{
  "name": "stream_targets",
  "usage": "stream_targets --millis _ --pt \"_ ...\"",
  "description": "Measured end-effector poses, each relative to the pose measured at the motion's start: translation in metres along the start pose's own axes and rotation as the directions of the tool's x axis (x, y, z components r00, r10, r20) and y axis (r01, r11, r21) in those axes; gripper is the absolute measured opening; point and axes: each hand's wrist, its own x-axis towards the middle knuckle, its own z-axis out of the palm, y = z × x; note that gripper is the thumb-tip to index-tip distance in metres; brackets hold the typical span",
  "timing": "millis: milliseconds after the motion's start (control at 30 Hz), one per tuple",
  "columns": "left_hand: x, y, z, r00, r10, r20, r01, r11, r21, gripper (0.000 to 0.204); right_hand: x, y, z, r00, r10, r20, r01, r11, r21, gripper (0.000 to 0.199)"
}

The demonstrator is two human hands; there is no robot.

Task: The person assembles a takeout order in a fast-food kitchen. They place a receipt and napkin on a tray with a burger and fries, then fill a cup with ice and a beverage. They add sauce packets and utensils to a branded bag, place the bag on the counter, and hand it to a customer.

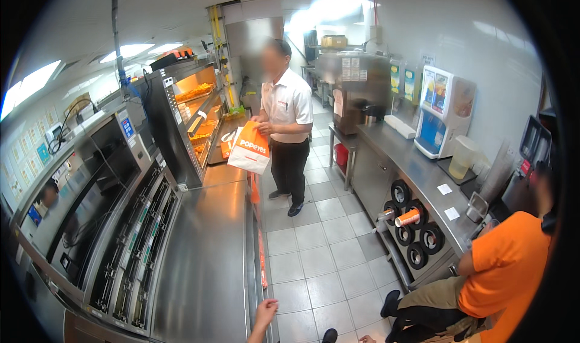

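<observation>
Basically, L hand looks empty, fingers half curled, just beside the smooth, flat steel counter, near left; R hand barely shows, can't tell its grip. Far co-worker has an orange-&-white paper bag by its top, prob. keeping it shut. Right: tubular cup stack juts sideways, prob. for quick pulls.

the bare left hand, fingers loosely bent and pointing rightward, extends from a bare left forearm at the lower edge; the bare right hand is mostly cut off, its grip unclear.
</observation>
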Motion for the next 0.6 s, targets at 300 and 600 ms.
stream_targets --millis 300,600 --pt "0.011 -0.004 0.255 0.639 -0.197 0.744 -0.074 0.946 0.314 0.030 0.148 0.007 -0.049 0.915 0.348 -0.205 -0.289 0.918 0.272 0.034" --pt "0.081 -0.054 0.228 0.249 -0.342 0.906 -0.272 0.873 0.404 0.040 0.198 0.015 -0.036 0.891 0.453 -0.003 -0.420 0.829 0.368 0.037"
